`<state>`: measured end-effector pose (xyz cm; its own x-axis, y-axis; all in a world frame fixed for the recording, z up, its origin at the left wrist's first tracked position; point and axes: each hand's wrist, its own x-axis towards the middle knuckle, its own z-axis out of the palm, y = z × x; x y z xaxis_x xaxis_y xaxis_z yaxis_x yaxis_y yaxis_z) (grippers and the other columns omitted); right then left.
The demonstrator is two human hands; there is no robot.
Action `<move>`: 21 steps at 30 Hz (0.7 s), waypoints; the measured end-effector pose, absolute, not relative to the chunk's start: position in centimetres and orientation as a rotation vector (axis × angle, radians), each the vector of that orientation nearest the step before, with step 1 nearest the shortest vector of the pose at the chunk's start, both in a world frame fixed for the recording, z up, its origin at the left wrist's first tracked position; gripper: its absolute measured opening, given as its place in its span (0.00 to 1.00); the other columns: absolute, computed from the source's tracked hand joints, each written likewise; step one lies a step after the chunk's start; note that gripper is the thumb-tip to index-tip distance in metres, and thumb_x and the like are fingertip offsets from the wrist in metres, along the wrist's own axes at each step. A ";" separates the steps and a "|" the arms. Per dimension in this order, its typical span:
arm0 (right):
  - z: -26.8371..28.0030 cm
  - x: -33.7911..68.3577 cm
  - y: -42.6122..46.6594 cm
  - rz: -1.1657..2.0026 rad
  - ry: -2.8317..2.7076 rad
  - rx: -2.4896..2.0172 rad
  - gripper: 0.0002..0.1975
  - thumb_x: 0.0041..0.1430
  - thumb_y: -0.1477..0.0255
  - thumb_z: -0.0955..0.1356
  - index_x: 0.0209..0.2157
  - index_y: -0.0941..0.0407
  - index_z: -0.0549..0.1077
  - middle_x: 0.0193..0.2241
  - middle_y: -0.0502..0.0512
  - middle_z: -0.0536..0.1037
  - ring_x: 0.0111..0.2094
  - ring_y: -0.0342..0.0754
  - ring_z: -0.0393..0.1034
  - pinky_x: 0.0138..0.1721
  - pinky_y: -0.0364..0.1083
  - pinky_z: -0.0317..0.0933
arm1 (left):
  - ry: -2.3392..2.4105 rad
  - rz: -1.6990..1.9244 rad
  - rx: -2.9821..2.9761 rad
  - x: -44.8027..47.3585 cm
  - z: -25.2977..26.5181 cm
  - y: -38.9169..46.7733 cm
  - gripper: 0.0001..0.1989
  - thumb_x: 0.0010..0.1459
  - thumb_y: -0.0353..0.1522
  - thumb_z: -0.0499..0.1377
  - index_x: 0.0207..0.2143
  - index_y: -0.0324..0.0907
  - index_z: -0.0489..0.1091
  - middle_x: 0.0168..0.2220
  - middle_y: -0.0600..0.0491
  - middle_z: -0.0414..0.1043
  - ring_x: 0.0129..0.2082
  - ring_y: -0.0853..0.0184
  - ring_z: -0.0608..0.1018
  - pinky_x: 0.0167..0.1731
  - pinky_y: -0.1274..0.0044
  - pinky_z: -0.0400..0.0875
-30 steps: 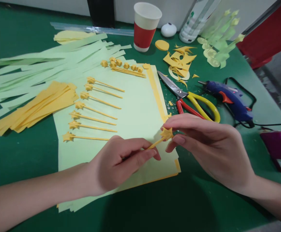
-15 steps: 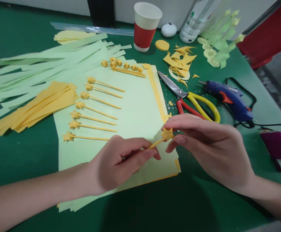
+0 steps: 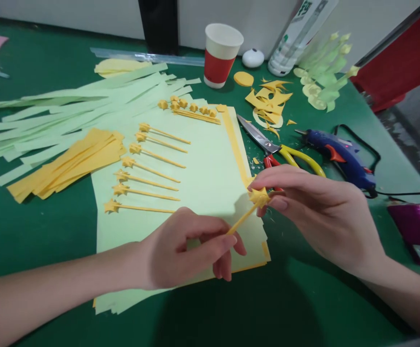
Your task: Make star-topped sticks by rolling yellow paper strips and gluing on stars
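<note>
Between my hands is a yellow paper star on a thin stick point(image 3: 244, 219), tilted up to the right. My left hand point(image 3: 198, 246) pinches the lower end of the stick between thumb and fingers. At the upper end, my right hand point(image 3: 314, 217) has thumb and fingers closed on the star. Beneath lies a stack of pale green paper sheets point(image 3: 210, 168) with yellow edges showing. A column of finished-looking star sticks point(image 3: 152, 182) lies on its left half. Several loose yellow stars point(image 3: 182, 103) and thin yellow sticks point(image 3: 198, 117) rest at the far edge.
Scissors point(image 3: 264, 140) and a blue glue gun point(image 3: 340, 154) lie to the right, near a purple socket block point(image 3: 415, 231). Green paper strips point(image 3: 87, 103) and yellow strips point(image 3: 72, 164) spread left. A paper cup point(image 3: 222, 58) and yellow scraps point(image 3: 271, 99) stand behind.
The view has shifted slightly, so the table things sit lower and further right. The stick stands steeper between my hands, and more of it shows beyond my left fingers.
</note>
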<state>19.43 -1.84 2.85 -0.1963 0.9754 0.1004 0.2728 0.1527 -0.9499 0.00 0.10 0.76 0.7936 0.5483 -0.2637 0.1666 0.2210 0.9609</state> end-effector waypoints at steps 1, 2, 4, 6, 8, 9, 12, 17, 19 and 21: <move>2.8 19.5 -1.8 1.122 -1.593 -1.229 0.15 0.54 0.79 0.66 0.37 0.45 0.74 0.34 0.47 0.74 0.34 0.39 0.69 0.29 0.36 0.68 | 0.633 0.299 1.359 0.0 0.7 0.1 0.13 0.57 0.33 0.49 0.30 0.35 0.69 0.21 0.52 0.74 0.21 0.74 0.75 0.23 0.87 0.66; 2.7 19.5 -1.8 1.161 -1.558 -1.230 0.15 0.54 0.77 0.66 0.39 0.44 0.74 0.35 0.47 0.74 0.33 0.39 0.68 0.29 0.37 0.68 | 0.614 0.318 1.372 0.0 0.6 0.1 0.13 0.58 0.33 0.48 0.30 0.35 0.69 0.21 0.51 0.74 0.21 0.74 0.75 0.23 0.87 0.66; 2.5 19.6 -1.8 1.232 -1.472 -1.239 0.16 0.54 0.74 0.67 0.44 0.42 0.71 0.39 0.47 0.72 0.32 0.40 0.67 0.28 0.38 0.67 | 0.576 0.377 1.397 0.0 0.3 0.1 0.12 0.59 0.32 0.48 0.30 0.35 0.68 0.22 0.51 0.75 0.21 0.75 0.75 0.23 0.87 0.67; 2.2 19.6 -1.8 1.247 -1.415 -1.258 0.15 0.54 0.70 0.67 0.44 0.43 0.70 0.40 0.48 0.71 0.31 0.39 0.66 0.26 0.38 0.66 | 0.550 0.452 1.416 0.1 0.0 0.1 0.12 0.60 0.31 0.47 0.32 0.35 0.68 0.22 0.51 0.75 0.21 0.75 0.75 0.23 0.87 0.67; 2.0 19.5 -1.9 1.217 -1.421 -1.301 0.10 0.53 0.69 0.68 0.40 0.46 0.72 0.37 0.49 0.70 0.31 0.39 0.64 0.25 0.38 0.63 | 0.548 0.509 1.409 0.2 -0.3 0.1 0.12 0.61 0.31 0.48 0.34 0.35 0.68 0.23 0.50 0.76 0.23 0.74 0.75 0.23 0.86 0.67; 1.9 19.3 -2.0 1.198 -1.447 -1.321 0.08 0.53 0.69 0.68 0.37 0.49 0.72 0.35 0.50 0.70 0.30 0.39 0.64 0.25 0.38 0.62 | 0.549 0.525 1.401 0.2 -0.4 0.1 0.12 0.61 0.31 0.48 0.34 0.35 0.68 0.24 0.50 0.76 0.24 0.74 0.76 0.24 0.86 0.67; 1.8 18.5 -2.4 1.195 -1.537 -1.303 0.02 0.52 0.71 0.68 0.30 0.53 0.72 0.31 0.51 0.71 0.31 0.41 0.65 0.27 0.40 0.62 | 0.549 0.530 1.407 0.3 -0.5 0.2 0.11 0.60 0.31 0.49 0.35 0.35 0.69 0.26 0.49 0.76 0.25 0.73 0.76 0.26 0.85 0.69; 1.5 17.2 -3.1 1.208 -1.525 -1.188 0.01 0.53 0.73 0.67 0.28 0.54 0.72 0.27 0.50 0.68 0.31 0.41 0.66 0.30 0.42 0.64 | 0.526 0.517 1.499 0.2 -0.5 0.3 0.10 0.59 0.30 0.50 0.32 0.36 0.71 0.28 0.50 0.77 0.28 0.74 0.76 0.31 0.84 0.70; 1.4 17.0 -3.3 1.206 -1.517 -1.163 0.01 0.53 0.74 0.67 0.28 0.55 0.72 0.27 0.50 0.67 0.28 0.41 0.66 0.28 0.43 0.64 | 0.525 0.506 1.506 0.2 -0.5 0.3 0.10 0.59 0.29 0.50 0.31 0.37 0.71 0.29 0.51 0.77 0.29 0.74 0.76 0.32 0.84 0.70; 1.2 16.8 -3.5 1.194 -1.509 -1.141 0.02 0.53 0.75 0.67 0.28 0.55 0.72 0.27 0.50 0.67 0.27 0.40 0.65 0.27 0.43 0.63 | 0.522 0.501 1.496 0.2 -0.5 0.2 0.10 0.59 0.29 0.50 0.31 0.36 0.71 0.30 0.51 0.77 0.29 0.74 0.77 0.32 0.85 0.70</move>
